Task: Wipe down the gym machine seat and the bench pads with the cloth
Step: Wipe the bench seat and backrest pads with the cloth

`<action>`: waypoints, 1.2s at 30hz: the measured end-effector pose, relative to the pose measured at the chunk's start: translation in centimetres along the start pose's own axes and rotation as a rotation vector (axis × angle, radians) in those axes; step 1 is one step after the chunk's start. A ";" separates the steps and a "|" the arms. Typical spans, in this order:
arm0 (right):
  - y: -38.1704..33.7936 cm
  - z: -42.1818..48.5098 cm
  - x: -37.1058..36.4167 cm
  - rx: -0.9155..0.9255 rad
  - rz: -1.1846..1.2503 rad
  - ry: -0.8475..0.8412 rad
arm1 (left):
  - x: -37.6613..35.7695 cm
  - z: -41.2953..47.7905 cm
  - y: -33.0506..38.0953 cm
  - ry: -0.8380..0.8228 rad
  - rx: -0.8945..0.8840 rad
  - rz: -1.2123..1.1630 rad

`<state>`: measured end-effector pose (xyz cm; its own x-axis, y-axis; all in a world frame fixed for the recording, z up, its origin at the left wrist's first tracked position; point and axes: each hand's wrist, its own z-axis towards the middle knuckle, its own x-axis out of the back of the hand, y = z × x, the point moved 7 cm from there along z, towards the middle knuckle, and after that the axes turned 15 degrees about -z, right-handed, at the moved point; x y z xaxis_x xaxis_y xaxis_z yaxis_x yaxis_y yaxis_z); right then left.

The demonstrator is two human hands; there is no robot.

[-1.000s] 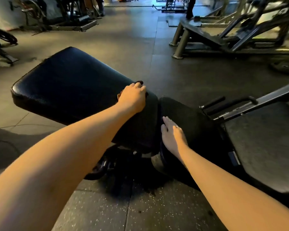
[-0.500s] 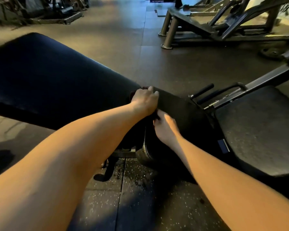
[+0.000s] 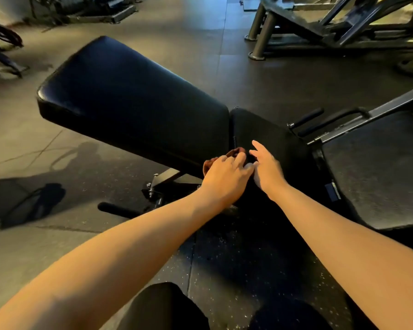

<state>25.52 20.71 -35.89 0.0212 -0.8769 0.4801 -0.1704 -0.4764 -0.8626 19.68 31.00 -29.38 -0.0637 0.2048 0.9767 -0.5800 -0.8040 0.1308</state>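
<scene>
Head view: my left hand (image 3: 227, 179) is curled over a bunched reddish-brown cloth (image 3: 231, 154), fingers closed on it, pressing it down at the near edge of the seam where the long back pad (image 3: 134, 101) meets the smaller seat pad (image 3: 265, 136). My right hand (image 3: 267, 167) lies just beside it on the seat pad, fingers spread and loose, pinching nothing; its thumb side touches the left hand's fingers. Only a small fold of the cloth shows past my knuckles.

I judge I'm working the gap between the two pads, where sweat and grit collect. To do it well I'd keep the cloth flat under the palm instead of balled up, drag it along the full seam, then sweep outward across each pad in overlapping passes. The right hand should steady the seat pad. The platform (image 3: 379, 167) at my right looks untouched.
</scene>
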 end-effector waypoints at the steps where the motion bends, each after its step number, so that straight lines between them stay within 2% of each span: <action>1: 0.0 -0.7 0.0 0.029 -0.070 0.009 | 0.0 -0.6 0.2 -0.011 -0.024 0.003; 3: -0.3 -1.7 0.0 0.093 -0.195 0.040 | 0.8 -2.2 -0.3 -0.010 -0.075 0.008; 6: -1.3 -2.3 -0.3 0.201 -0.318 0.123 | 3.9 -5.1 -3.6 0.092 -0.100 0.066; 11: -4.4 -2.1 -1.8 0.292 -0.401 0.219 | 13.0 -8.6 -12.5 0.355 0.070 0.148; 15: -4.4 -2.0 -2.8 0.217 -0.449 0.254 | 12.2 -8.8 -12.6 0.476 0.163 0.083; 18: -3.3 -1.7 -2.2 0.209 -0.556 0.305 | 7.8 -6.3 -9.5 0.390 0.172 0.004; 20: -2.6 -1.5 -2.1 0.322 -0.628 0.296 | 4.0 -4.4 -6.1 0.287 0.068 -0.023; 22: -1.7 -1.3 -1.1 0.335 -0.682 0.296 | 0.3 -2.7 -2.5 0.221 -0.039 -0.037; 25: -1.1 -1.3 -0.2 0.267 -0.583 0.212 | -1.9 -1.7 -0.7 0.225 -0.089 -0.051; 26: -0.7 -1.2 -0.3 0.237 -0.533 0.137 | -1.8 -1.5 -0.8 0.212 -0.111 -0.022; 29: -0.5 -1.4 0.1 0.202 -0.549 0.173 | -0.6 -1.7 -1.8 0.154 -0.218 0.046; 31: -0.7 -1.4 -0.1 0.193 -0.520 0.202 | 1.5 -2.5 -2.8 0.176 -0.239 0.059; 36: -2.4 -2.0 -1.0 0.213 -0.541 0.228 | 9.4 -5.9 -9.4 0.353 -0.072 0.103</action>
<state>23.89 22.86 -33.97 -0.1653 -0.4838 0.8595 0.0067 -0.8720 -0.4895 19.77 43.76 -22.43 -0.3937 0.3149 0.8636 -0.6110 -0.7915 0.0101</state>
